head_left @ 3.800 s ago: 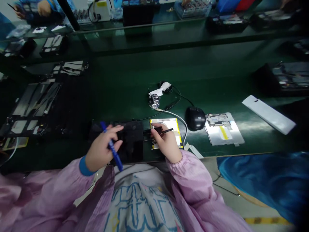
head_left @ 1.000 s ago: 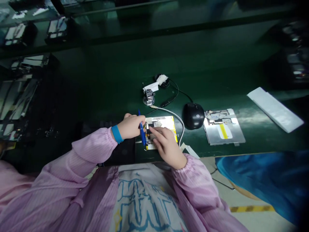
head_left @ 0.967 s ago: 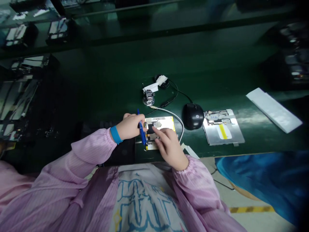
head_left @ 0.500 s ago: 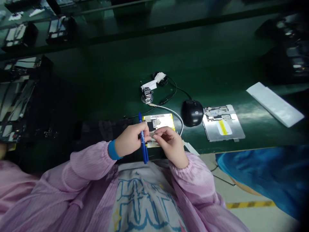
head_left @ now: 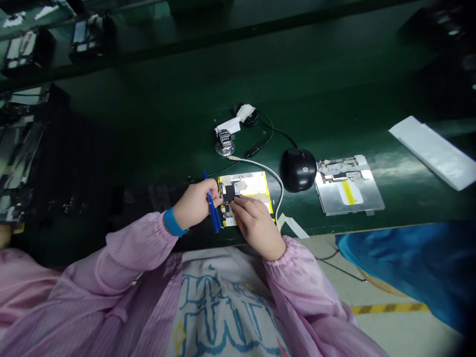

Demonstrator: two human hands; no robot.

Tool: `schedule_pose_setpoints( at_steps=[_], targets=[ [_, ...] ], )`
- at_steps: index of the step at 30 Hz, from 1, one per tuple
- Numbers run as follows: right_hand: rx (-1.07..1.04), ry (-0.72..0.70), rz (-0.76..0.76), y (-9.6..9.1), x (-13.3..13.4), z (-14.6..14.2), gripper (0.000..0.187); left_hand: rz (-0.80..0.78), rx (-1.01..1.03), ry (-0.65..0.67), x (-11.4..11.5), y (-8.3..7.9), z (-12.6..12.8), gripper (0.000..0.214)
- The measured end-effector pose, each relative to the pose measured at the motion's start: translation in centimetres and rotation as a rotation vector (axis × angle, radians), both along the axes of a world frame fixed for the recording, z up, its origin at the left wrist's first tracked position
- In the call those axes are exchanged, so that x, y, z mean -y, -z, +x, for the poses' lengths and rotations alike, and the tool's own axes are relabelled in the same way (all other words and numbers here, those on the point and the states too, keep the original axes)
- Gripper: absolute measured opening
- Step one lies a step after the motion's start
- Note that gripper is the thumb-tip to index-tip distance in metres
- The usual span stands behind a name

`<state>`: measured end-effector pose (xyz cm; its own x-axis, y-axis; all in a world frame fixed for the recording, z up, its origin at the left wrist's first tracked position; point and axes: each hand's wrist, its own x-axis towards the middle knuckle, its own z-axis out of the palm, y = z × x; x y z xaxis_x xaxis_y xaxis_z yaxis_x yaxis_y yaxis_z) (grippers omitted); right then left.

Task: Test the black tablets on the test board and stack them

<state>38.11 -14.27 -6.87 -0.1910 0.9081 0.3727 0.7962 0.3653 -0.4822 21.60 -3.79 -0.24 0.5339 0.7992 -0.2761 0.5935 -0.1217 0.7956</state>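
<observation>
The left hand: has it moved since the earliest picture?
Yes. Judged against the black mouse, the left hand has shifted right, to the left edge of the yellow-edged board.

An electronics workshop; an exposed circuit panel [head_left: 256,184] lies under the right hand [head_left: 257,225]; opened device parts [head_left: 20,153] sit well left of the left hand [head_left: 194,204]; striped floor tape [head_left: 390,308] shows to the right hand's lower right.

The pen [head_left: 213,214] looks smooth plastic, the yellow-edged panel [head_left: 256,184] shiny metal.
</observation>
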Motion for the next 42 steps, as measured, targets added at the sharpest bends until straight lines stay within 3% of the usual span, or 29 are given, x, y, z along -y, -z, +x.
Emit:
schedule_pose_setpoints(
  at_steps=[4,13,27,34,42],
  targets=[
    [0.019,-0.002,-0.005,0.0,0.0,0.0,0.031,-0.109,-0.003,-0.012,-0.3,-0.2,0.2,0.021],
    [-0.017,0.007,0.008,0.0,0.2,0.0,0.032,0.034,-0.16,0.056,-0.3,-0.9,0.9,0.024],
    [0.165,-0.009,-0.051,-0.5,0.3,-0.6,0.039,0.154,-0.172,0.134,-0.3,-0.4,0.6,0.025],
    [0.086,0.029,-0.028,0.0,0.5,-0.9,0.039,0.169,-0.157,0.146,-0.3,-0.1,0.3,0.023],
    [-0.056,0.058,0.032,0.3,0.5,-0.8,0.036,-0.056,0.011,0.076,-0.4,0.0,-0.1,0.021]
  ],
)
